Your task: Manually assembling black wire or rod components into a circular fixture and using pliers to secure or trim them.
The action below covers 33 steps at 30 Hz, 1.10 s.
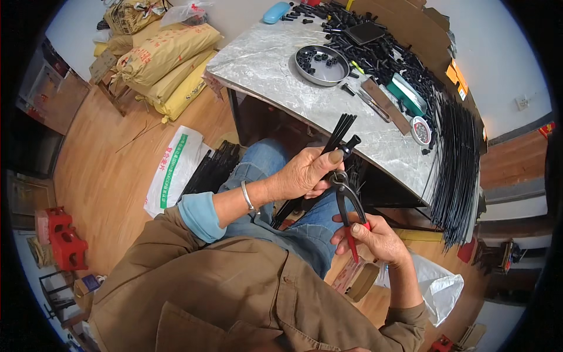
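My left hand [311, 173] is closed round a bundle of thin black rods [343, 128], which also show below the hand. Under its thumb is a small black tubular piece [350, 145], tilted up to the right. In my right hand [375, 237] is a pair of end-cutting pincers [346, 202] with red handles, the fingers wrapped round them. The pincers' jaws meet just below the black piece, beside my left fingertips. Whether the jaws grip anything is too small to tell. Both hands are above my lap, in front of the table edge.
The marble-patterned table [258, 64] carries a round metal dish [322, 81] of small black parts, a heap of black pieces [381, 56], a green box [407, 97] and long black rods [457, 164] hanging over its right edge. Yellow sacks [164, 58] are stacked at far left.
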Motion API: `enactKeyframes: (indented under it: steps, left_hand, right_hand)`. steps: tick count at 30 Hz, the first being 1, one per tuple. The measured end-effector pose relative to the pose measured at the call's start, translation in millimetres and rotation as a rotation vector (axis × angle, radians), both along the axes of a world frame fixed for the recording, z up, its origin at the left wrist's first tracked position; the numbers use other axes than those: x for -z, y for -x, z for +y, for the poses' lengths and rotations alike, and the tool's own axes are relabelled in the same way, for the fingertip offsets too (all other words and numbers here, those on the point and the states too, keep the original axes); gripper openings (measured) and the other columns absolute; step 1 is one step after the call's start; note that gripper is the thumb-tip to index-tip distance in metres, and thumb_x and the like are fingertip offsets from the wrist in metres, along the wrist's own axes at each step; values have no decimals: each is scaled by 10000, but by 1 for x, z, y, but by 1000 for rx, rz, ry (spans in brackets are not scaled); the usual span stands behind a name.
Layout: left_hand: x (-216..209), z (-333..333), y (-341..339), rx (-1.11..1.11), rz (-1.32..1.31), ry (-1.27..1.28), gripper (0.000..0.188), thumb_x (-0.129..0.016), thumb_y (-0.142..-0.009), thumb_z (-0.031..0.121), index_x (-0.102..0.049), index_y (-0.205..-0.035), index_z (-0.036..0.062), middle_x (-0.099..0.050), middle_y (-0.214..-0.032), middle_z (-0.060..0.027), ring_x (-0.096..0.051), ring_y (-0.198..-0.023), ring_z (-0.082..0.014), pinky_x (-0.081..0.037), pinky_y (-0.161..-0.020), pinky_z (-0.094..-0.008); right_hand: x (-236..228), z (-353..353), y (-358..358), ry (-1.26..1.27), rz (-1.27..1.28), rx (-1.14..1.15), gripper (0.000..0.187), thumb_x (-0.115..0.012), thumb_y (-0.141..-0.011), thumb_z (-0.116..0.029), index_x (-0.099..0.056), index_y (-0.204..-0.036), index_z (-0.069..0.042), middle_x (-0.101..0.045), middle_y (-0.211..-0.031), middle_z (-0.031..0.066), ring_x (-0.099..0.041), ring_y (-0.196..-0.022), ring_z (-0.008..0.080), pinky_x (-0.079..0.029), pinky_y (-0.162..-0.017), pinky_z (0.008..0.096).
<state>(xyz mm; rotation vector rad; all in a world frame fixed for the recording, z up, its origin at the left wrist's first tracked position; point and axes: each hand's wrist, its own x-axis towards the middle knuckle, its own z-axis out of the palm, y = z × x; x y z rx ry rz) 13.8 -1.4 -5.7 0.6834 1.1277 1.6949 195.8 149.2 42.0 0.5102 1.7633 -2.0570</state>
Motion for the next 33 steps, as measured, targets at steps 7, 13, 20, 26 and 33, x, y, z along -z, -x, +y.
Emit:
enactKeyframes:
  steps: [7, 13, 20, 26, 33]
  left_hand:
    - [0, -1, 6, 68, -35, -61, 572, -444, -925, 600, -553, -890, 40, -400, -537, 8, -371, -428, -63, -313, -392, -212]
    - [0, 0, 8, 105, -43, -60, 586, -444, -917, 614, -558, -873, 40, -395, -530, 11, -367, -424, -61, -308, -386, -214]
    - [-1, -1, 17, 130, -40, -57, 613, -428, -931, 606, -565, -812, 21, -374, -505, 18, -359, -398, -66, -299, -378, -221]
    - [4, 14, 17, -14, -71, -43, 602, -418, -946, 584, -533, -848, 1, -362, -494, 4, -357, -390, -72, -313, -373, -243]
    - [7, 21, 12, -12, -19, -8, 667, -408, -913, 646, -518, -873, -10, -384, -514, 0, -369, -399, -71, -325, -387, -231]
  right_hand:
    - [0, 7, 1, 16, -39, -117, 482, -559, -939, -386, -547, -1158, 43, -605, -740, 72, -590, -600, 128, -484, -531, 244]
    - [-2, -6, 1, 6, -81, -86, 427, -528, -952, -412, -562, -1008, 9, -516, -653, 26, -527, -518, 118, -443, -447, 256]
    - [-18, -32, 6, 266, -322, 51, 398, -488, -975, -396, -488, -783, -48, -409, -600, 8, -426, -464, 119, -390, -427, 272]
    - [14, 26, 19, -1460, 512, 93, 132, -597, -888, -129, -553, -904, -6, -614, -774, 197, -616, -697, 356, -459, -613, 421]
    - [34, 194, 79, -1612, -9, 522, 246, -602, -873, -253, -570, -936, -18, -634, -881, 245, -589, -867, 447, -444, -719, 508]
